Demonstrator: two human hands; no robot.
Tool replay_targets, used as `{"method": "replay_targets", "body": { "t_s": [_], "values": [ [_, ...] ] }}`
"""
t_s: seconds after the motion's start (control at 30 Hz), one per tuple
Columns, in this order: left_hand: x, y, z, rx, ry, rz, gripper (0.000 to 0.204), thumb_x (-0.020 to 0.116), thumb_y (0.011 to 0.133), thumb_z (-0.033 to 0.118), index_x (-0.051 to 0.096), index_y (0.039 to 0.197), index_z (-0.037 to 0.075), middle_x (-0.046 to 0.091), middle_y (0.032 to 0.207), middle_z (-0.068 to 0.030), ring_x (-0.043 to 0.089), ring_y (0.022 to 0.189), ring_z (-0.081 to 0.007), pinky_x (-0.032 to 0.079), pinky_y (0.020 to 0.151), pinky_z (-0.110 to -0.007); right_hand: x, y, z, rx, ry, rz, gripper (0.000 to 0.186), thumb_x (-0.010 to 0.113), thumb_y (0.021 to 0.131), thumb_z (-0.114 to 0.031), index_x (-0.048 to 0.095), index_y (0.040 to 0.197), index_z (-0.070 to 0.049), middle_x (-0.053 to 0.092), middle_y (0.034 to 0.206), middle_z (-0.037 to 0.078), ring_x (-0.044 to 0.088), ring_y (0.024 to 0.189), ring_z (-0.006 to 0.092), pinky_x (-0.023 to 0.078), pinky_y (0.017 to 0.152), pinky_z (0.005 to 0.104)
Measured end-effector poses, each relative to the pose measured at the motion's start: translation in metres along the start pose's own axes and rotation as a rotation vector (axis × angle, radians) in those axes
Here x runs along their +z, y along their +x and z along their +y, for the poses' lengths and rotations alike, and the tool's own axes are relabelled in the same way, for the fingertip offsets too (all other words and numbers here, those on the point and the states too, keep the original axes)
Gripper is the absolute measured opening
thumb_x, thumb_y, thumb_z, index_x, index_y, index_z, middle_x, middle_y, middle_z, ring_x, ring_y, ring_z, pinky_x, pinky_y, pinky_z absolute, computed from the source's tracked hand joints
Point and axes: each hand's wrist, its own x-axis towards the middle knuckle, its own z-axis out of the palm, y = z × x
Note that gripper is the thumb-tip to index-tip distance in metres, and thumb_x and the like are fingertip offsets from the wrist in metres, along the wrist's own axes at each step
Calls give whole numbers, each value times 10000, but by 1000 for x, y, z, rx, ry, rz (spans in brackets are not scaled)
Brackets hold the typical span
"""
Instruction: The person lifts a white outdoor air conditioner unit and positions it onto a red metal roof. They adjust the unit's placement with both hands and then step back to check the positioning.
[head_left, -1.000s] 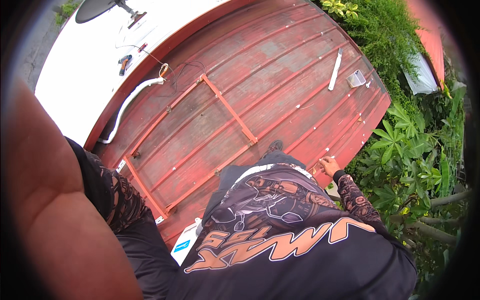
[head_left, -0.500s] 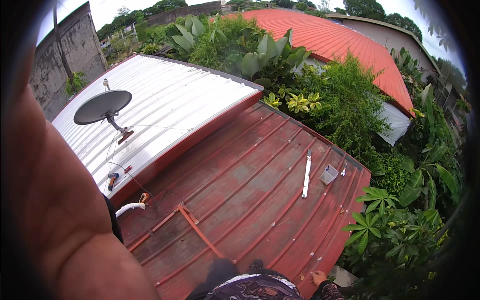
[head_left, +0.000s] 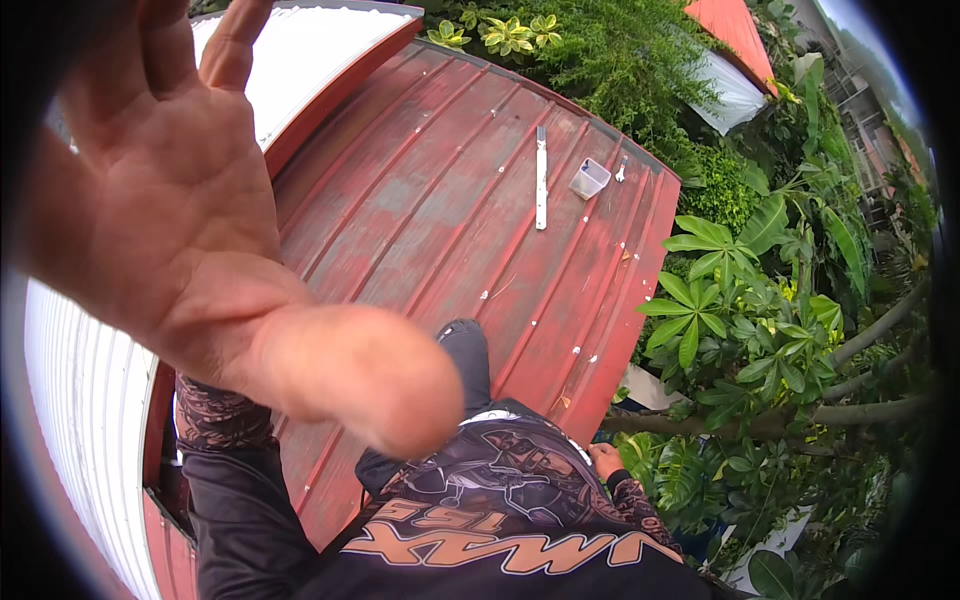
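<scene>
My left hand [head_left: 200, 210] is raised very close to the view and covers much of the left side. Its palm faces me, its fingers are spread, and nothing is in it; the fingertips are cut off. A dark sleeve with a patterned cuff [head_left: 225, 415] shows below it. Small beside my hip, over the red roof's edge, is my right hand [head_left: 605, 460]; its fingers are too small and partly hidden to read, and I see no object in it. Farther up the roof lie a long white metal strip [head_left: 541, 185], a clear plastic tub [head_left: 590, 179] and a small pale tool [head_left: 622, 169].
I am on a sloping red ribbed metal roof [head_left: 430, 220], dotted with screw heads. Its right edge drops off to dense plants [head_left: 740, 330] and a thick branch [head_left: 800, 415]. A white roof [head_left: 310, 70] with a red edge stands higher at the left.
My view has swung down and right, so the satellite dish and drill have left it. My left arm, earlier a large forearm at the left, now shows an open palm.
</scene>
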Motion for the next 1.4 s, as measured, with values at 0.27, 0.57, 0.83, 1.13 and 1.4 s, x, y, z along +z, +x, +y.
{"method": "replay_targets", "body": {
  "t_s": [0.27, 0.57, 0.83, 1.13, 1.4],
  "values": [
    [-55, -281, -179, -1415, 195, -365, 405, 571, 1007, 212, 511, 1354, 12, 606, 1275, -164, 593, 1184, -237, 495, 970, -361, -14, 96, -106, 71, 5, 2, 349, 609, 953, -334, 648, 1056, -2, 684, 802, 92, 632, 609, 163, 497, 530, 320],
    [-99, -549, -266, -2054, 479, -472, 446, 597, 962, 337, 597, 1258, 4, 676, 1173, -226, 652, 1114, -310, 496, 963, -390, -63, 235, -430, -156, -73, -26, 341, 594, 977, -315, 615, 1125, -8, 687, 878, 93, 659, 726, 159, 524, 621, 308],
    [-2, -590, -345, -2126, 348, -486, 405, 589, 973, 315, 623, 1216, -7, 704, 1075, -182, 683, 971, -244, 524, 871, -363, -77, 333, -548, -227, -205, -80, 369, 615, 957, -326, 644, 1094, 15, 696, 873, 103, 668, 747, 179, 527, 685, 330],
    [157, -692, -413, -2336, 109, 91, 305, 562, 1007, 182, 597, 1207, -45, 687, 1039, -133, 673, 915, -185, 561, 794, -320, -33, 570, -574, -232, -649, -155, 425, 601, 924, -396, 680, 1111, -22, 711, 1043, 207, 673, 1020, 349, 506, 897, 435],
    [342, -789, -435, -2558, -66, 292, 305, 543, 1020, 285, 597, 1238, 80, 686, 1034, -69, 664, 931, -156, 521, 795, -311, 28, 865, -564, -199, -830, -170, 505, 572, 919, -452, 660, 1141, -8, 653, 1162, 269, 593, 1160, 416, 454, 1000, 462]
  ]
}}
